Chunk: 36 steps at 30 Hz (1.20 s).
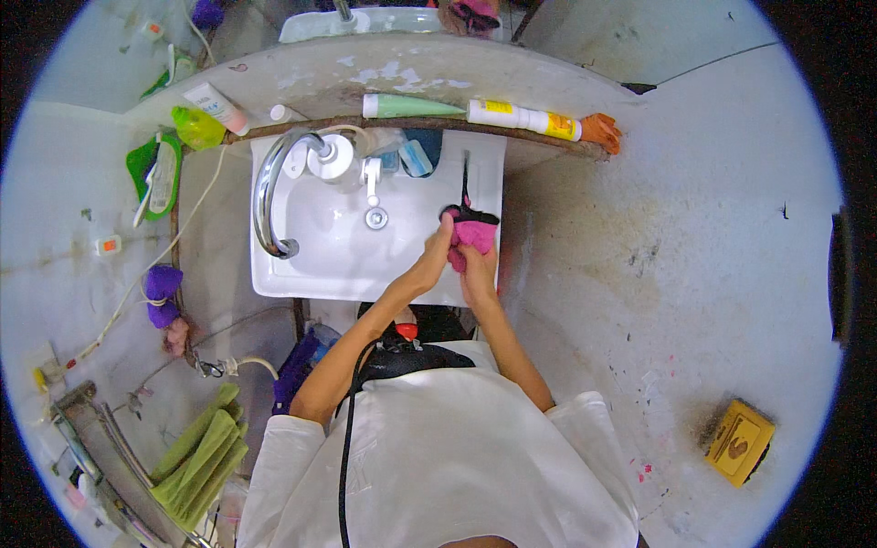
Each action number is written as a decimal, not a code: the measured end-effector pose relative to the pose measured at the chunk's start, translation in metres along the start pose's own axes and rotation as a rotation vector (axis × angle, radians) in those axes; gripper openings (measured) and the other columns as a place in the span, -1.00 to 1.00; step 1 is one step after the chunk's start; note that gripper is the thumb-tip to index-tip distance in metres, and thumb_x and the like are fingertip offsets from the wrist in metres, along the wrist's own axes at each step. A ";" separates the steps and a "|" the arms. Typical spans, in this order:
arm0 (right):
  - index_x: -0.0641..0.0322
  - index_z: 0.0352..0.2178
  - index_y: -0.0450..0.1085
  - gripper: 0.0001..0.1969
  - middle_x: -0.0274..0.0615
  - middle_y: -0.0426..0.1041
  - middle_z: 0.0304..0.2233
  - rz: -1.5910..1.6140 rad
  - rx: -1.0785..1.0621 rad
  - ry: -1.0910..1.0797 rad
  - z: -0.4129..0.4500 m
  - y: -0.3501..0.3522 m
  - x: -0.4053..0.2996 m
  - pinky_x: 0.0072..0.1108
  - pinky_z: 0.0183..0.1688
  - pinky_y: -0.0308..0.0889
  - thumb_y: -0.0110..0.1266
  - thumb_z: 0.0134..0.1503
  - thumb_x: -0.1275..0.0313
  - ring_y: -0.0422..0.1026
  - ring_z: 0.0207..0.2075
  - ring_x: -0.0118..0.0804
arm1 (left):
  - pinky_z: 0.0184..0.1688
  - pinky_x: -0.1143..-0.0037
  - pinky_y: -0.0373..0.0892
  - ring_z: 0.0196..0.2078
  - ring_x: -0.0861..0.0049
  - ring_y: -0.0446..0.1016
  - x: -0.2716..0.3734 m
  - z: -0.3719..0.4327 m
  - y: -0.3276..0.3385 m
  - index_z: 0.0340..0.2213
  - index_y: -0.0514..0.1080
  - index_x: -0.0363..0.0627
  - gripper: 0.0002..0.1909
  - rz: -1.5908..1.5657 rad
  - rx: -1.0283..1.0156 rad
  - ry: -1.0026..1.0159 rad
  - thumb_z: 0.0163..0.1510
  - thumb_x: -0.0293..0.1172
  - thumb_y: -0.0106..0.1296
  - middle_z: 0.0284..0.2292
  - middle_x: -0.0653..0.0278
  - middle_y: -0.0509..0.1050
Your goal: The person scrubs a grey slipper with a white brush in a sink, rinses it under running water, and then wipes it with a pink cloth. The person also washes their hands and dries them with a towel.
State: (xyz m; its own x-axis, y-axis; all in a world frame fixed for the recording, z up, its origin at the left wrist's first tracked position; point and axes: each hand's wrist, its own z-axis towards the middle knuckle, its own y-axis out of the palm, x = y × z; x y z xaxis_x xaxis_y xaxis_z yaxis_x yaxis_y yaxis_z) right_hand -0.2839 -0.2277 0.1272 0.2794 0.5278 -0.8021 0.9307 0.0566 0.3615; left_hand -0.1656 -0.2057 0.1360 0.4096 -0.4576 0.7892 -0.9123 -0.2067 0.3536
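Observation:
Above the right side of a white washbasin (pixel 329 270), my two hands are close together. My left hand (pixel 433 257) grips the near left edge of a black item (pixel 473 215), whose exact kind I cannot tell. A thin dark strip extends from it towards the back of the basin. My right hand (pixel 478 268) holds a bunched pink cloth (pixel 474 235) pressed against the black item's near side. The fingers partly cover both things. A curved chrome faucet (pixel 264 195) arches over the basin's left side, and a round metal drain (pixel 376 218) lies left of my hands.
White pump bottle (pixel 332 159) and blue-and-white packet (pixel 415 158) stand at the basin's back. Behind runs a ledge with a green tube (pixel 411 106), a white-and-yellow bottle (pixel 510 115) and an orange glove-like item (pixel 600 133). Green towel (pixel 199 459) hangs at left; a yellow box (pixel 740 442) is on the right wall.

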 end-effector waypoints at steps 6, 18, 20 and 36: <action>0.19 0.09 0.17 -0.25 0.08 0.21 -0.02 -0.837 0.196 -0.646 0.073 -0.017 -0.035 -0.30 0.14 0.16 0.24 -0.22 0.60 0.22 0.07 0.10 | 0.11 0.35 0.25 0.01 0.26 0.41 0.041 -0.045 -0.032 0.09 0.23 -0.26 -0.30 -0.202 -0.136 -0.022 0.26 0.13 -0.50 -0.01 0.02 0.39; 0.14 0.23 -0.04 -0.04 0.30 -0.03 0.21 -1.907 0.018 -0.561 0.146 -0.018 0.010 0.00 0.27 -0.21 0.26 -0.15 0.11 -0.09 0.28 0.19 | -0.04 0.47 0.33 -0.12 0.37 0.46 -0.074 -0.098 -0.143 -0.02 0.30 -0.27 -0.52 -0.160 0.495 -0.261 0.21 -0.13 -0.28 -0.11 0.10 0.47; 0.18 0.24 -0.06 -0.03 0.34 -0.05 0.21 -1.898 -0.054 -0.531 0.141 -0.016 -0.004 0.02 0.27 -0.24 0.24 -0.15 0.10 -0.11 0.28 0.21 | -0.05 0.46 0.35 -0.13 0.35 0.46 -0.085 -0.107 -0.147 -0.03 0.31 -0.28 -0.54 -0.266 0.533 -0.239 0.21 -0.15 -0.25 -0.12 0.08 0.46; 0.32 -0.08 0.41 -0.70 -0.15 0.52 -0.17 -0.680 0.278 -0.503 -0.043 -0.061 -0.236 -0.54 0.03 0.28 -0.05 0.25 0.36 0.45 -0.11 -0.34 | -0.07 0.40 0.39 -0.13 0.31 0.49 -0.118 -0.152 -0.194 -0.02 0.31 -0.25 -0.56 -0.374 0.713 -0.173 0.19 -0.18 -0.20 -0.15 0.11 0.47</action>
State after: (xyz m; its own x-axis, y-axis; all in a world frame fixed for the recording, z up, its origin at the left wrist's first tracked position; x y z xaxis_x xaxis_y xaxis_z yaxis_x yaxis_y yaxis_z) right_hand -0.4168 -0.3189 0.3151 -0.3444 0.0169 -0.9387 0.9385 -0.0204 -0.3447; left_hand -0.0370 0.0195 0.0506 0.7340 -0.3644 0.5731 -0.5195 -0.8448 0.1281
